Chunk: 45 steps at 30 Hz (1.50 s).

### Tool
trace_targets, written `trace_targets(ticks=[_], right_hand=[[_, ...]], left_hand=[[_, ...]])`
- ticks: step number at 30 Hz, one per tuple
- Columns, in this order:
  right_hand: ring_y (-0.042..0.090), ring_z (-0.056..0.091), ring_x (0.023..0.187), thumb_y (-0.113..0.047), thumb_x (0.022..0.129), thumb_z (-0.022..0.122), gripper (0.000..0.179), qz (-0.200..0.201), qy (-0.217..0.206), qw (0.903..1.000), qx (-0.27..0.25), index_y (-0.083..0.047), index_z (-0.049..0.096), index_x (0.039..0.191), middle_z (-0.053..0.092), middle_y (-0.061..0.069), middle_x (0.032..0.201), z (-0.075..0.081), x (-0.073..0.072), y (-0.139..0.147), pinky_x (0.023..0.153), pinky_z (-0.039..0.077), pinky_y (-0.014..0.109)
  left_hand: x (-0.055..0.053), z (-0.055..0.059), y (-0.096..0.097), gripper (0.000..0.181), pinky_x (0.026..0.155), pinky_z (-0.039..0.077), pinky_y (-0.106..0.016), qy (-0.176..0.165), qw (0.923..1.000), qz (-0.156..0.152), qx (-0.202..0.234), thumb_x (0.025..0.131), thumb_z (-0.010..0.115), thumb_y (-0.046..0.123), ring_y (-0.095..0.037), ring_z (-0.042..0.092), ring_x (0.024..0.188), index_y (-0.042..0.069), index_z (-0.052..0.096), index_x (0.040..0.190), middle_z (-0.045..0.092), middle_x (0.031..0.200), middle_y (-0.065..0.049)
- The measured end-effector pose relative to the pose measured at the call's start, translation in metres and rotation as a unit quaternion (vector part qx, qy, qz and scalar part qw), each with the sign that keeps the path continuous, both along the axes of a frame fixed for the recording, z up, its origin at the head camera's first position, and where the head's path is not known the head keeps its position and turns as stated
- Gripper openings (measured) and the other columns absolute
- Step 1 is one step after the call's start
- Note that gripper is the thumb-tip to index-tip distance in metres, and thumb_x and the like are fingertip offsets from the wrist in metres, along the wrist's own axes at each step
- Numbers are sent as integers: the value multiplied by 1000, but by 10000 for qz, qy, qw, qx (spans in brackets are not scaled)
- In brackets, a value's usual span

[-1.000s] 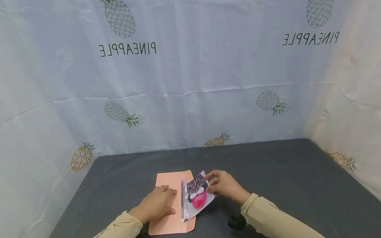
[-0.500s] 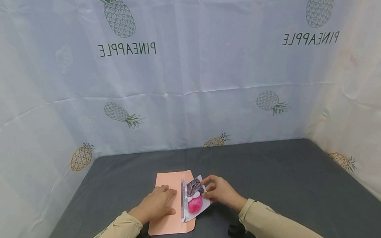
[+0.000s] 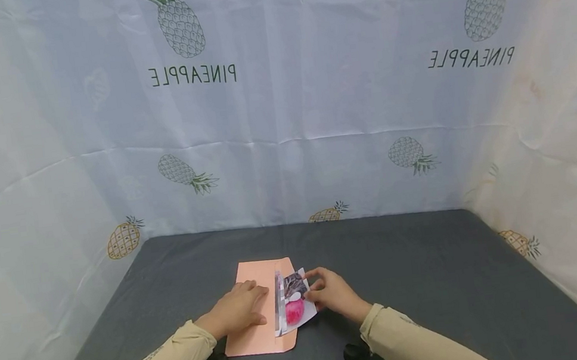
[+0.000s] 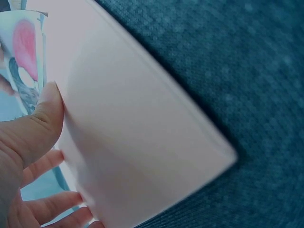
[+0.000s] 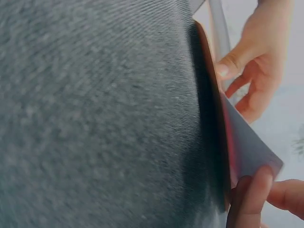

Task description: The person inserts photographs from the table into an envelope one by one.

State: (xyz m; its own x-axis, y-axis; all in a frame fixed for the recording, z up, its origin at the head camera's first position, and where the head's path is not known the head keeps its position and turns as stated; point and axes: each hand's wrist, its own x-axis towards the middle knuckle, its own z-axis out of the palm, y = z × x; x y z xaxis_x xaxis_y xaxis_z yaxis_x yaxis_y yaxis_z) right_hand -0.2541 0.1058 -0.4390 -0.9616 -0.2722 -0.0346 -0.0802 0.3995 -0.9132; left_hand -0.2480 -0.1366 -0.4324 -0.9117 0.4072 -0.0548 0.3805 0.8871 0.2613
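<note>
A peach paper envelope (image 3: 251, 342) lies flat on the dark cloth, its flap opened out to the right. My left hand (image 3: 235, 310) rests on the envelope with its fingers spread, and the thumb (image 4: 48, 107) touches the paper near the opening in the left wrist view. My right hand (image 3: 337, 295) pinches the outer edge of a photo (image 3: 296, 311) that has a dark patterned top and a bright pink round shape below. The photo's left side lies at the envelope's mouth, and its lifted corner (image 5: 263, 154) shows between right thumb and fingers in the right wrist view.
Dark grey cloth (image 3: 415, 284) covers the table around the envelope. A white curtain (image 3: 311, 99) printed with pineapples hangs behind and along both sides. Black wrist devices sit beneath both cuffs.
My right hand has shifted left with the photo, and less of the photo now stands out to the right of the envelope. The left hand has stayed in place.
</note>
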Motion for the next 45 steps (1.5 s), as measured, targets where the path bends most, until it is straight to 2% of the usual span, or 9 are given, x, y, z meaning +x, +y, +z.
trace_targets(ticks=[12, 25, 45], right_hand=[[12, 63, 62, 6, 85, 64, 41, 200, -178, 9994, -200, 10, 57, 125, 68, 10, 83, 5, 2, 6, 62, 58, 32], [12, 63, 60, 6, 85, 66, 40, 145, -222, 9996, -38, 9, 58, 124, 67, 10, 82, 4, 1, -1, 61, 58, 30], [11, 61, 58, 8, 82, 67, 35, -26, -268, 9995, 185, 9, 64, 117, 63, 8, 76, 11, -2, -14, 59, 58, 29]], left_hand=[[-1, -1, 1, 62, 101, 43, -55, 16, 10000, 24, 45, 77, 79, 35, -38, 46, 128, 10, 60, 130, 50, 138, -20], [0, -1, 2, 61, 100, 44, -55, -35, 9999, 64, 77, 76, 81, 35, -37, 49, 124, 11, 61, 128, 51, 136, -19], [-1, 0, 1, 61, 100, 44, -54, -15, 10000, -26, 84, 75, 81, 33, -38, 50, 122, 9, 61, 128, 52, 134, -19]])
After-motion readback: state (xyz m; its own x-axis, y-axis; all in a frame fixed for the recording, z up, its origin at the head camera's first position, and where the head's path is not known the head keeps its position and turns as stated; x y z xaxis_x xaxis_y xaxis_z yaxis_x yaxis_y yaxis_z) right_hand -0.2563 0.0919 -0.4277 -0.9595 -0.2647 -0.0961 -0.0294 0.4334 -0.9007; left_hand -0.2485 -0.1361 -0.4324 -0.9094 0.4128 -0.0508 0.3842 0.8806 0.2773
